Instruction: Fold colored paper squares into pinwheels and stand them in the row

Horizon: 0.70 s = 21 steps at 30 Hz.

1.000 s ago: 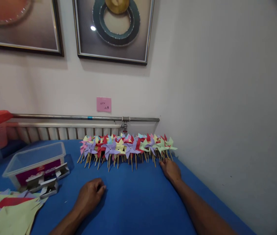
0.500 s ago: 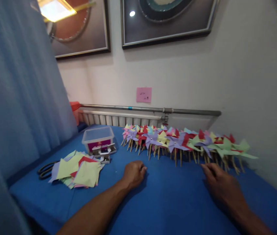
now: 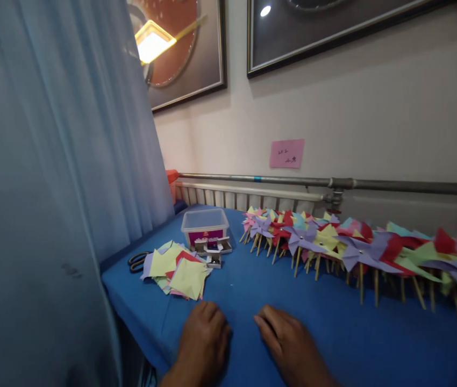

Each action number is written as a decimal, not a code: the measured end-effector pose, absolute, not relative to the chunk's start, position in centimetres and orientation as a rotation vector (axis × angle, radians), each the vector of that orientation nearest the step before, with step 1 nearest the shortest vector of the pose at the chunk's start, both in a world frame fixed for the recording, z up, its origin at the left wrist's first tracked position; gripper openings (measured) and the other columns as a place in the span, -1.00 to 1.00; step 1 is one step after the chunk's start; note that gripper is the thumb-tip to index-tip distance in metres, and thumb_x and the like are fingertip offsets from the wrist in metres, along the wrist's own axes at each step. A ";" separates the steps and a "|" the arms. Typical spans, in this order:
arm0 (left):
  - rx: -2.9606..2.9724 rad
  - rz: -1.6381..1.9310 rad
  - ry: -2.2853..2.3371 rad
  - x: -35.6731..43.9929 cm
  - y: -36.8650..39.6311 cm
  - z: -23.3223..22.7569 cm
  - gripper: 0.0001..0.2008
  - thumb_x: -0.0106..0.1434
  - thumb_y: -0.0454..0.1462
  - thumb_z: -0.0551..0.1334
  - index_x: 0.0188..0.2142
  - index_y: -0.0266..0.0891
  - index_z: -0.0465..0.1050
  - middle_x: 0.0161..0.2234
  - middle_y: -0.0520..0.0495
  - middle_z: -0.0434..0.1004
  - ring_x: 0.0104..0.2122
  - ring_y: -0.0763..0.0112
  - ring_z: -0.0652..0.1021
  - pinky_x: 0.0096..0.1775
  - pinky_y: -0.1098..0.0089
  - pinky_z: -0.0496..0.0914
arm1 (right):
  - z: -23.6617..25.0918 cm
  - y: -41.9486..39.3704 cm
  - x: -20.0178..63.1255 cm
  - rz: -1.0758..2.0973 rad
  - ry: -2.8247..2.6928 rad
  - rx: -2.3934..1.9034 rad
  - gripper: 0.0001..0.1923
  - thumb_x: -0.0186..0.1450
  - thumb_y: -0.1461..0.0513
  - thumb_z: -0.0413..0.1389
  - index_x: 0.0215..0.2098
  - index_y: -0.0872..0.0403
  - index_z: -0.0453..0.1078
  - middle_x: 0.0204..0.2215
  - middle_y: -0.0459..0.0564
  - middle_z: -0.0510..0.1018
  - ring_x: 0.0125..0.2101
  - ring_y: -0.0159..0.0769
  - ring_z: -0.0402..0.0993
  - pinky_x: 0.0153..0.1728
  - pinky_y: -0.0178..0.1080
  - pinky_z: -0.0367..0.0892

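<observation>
So closest to the camera are two bare hands over a blue cloth (image 3: 248, 293), a gap between them. The left hand (image 3: 204, 336) is back-up with the fingers curling under, and since its palm is hidden I can't tell how closed it is or if anything's in there. The right hand (image 3: 287, 336) is kinda narrow, thumb and fingers drawn in close, nothing visible poking out. Just past the left one there's a messy stack of colored paper squares (image 3: 188, 277), with dark looped handles (image 3: 137, 262) beside it. Off to the right, a long crowd of paper pinwheels (image 3: 359, 252) on sticks runs back toward the wall, not touching either hand. Behind the paper sit some little open boxes (image 3: 214, 262), then a clear tub (image 3: 200, 236). Farthest back: metal pipe (image 3: 293, 181), pink note (image 3: 287, 153) on the wall.
</observation>
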<state>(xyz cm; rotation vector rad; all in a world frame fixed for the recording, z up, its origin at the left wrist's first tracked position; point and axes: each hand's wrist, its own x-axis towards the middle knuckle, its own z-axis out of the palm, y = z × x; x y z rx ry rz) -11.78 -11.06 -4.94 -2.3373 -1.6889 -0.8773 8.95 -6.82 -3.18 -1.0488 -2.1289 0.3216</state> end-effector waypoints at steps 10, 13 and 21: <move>-1.837 -0.864 -2.007 -17.7 -10.4 -2.9 -0.72 0.30 -0.23 0.24 0.00 -0.20 0.51 0.13 -0.25 0.49 0.12 -0.01 0.45 0.10 0.04 0.34 | -3.3 -6.8 9.7 0.526 -2.128 -1.060 -0.63 0.45 0.01 -0.06 -0.45 -0.05 0.31 -0.52 -0.06 0.57 -0.50 -0.24 0.50 -0.44 -0.24 0.28; -1.899 -0.733 -2.045 -18.6 -8.5 -2.0 -0.55 0.24 -0.20 0.31 0.11 -0.23 0.46 0.21 -0.28 0.44 0.20 -0.06 0.38 0.17 -0.02 0.25 | -3.3 -6.8 9.8 0.540 -2.126 -1.077 -0.64 0.45 0.02 -0.06 -0.45 -0.05 0.30 -0.52 -0.06 0.57 -0.50 -0.24 0.51 -0.44 -0.24 0.28; -1.946 -0.718 -2.037 -19.3 -7.8 -3.0 -0.85 0.31 -0.29 0.21 -0.22 -0.17 0.59 0.07 -0.17 0.56 0.08 0.09 0.47 0.11 0.08 0.27 | -3.2 -6.7 9.8 0.537 -2.116 -1.084 -0.65 0.44 0.00 -0.06 -0.45 -0.07 0.32 -0.52 -0.08 0.58 -0.51 -0.23 0.53 -0.43 -0.23 0.31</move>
